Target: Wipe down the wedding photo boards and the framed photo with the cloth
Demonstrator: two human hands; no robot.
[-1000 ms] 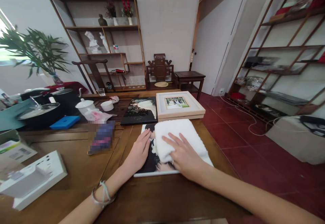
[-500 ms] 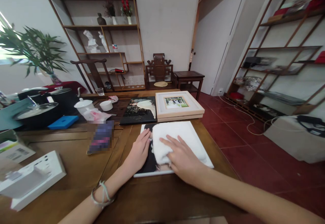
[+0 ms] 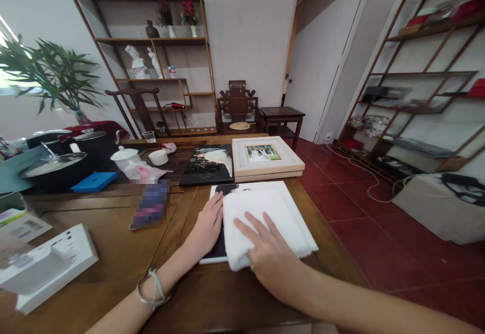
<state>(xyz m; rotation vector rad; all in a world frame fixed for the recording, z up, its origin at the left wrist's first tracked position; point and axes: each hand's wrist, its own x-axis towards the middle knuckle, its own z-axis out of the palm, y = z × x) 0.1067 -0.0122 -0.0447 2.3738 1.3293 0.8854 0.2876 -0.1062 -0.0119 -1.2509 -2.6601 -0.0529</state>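
A white picture panel (image 3: 216, 250) with a dark printed figure lies flat on the wooden table. Over much of its middle is a folded white towel (image 3: 237, 248), whose near edge hangs past the panel's front edge. My right hand (image 3: 275, 260) presses on the towel with spread fingers, its thumb hidden at the towel's near edge. Along the panel's left side rests my left hand (image 3: 206, 228), fingers stretched out and touching the panel beside the towel. Just behind are a dark photo panel (image 3: 208, 164) and a pale wood frame (image 3: 269, 170) holding a photo.
A white box-like tray (image 3: 56, 268) and a blue box (image 3: 94, 182) are on the table's left part. Farther back stand a white lidded pot (image 3: 125, 158), a white cup (image 3: 158, 157) and black cookware (image 3: 55, 172). The table's right edge borders a red tiled floor (image 3: 359, 212).
My right hand has slid the towel toward me and slightly left, past the panel's near edge. More of the printed figure is covered. My left hand stays in place.
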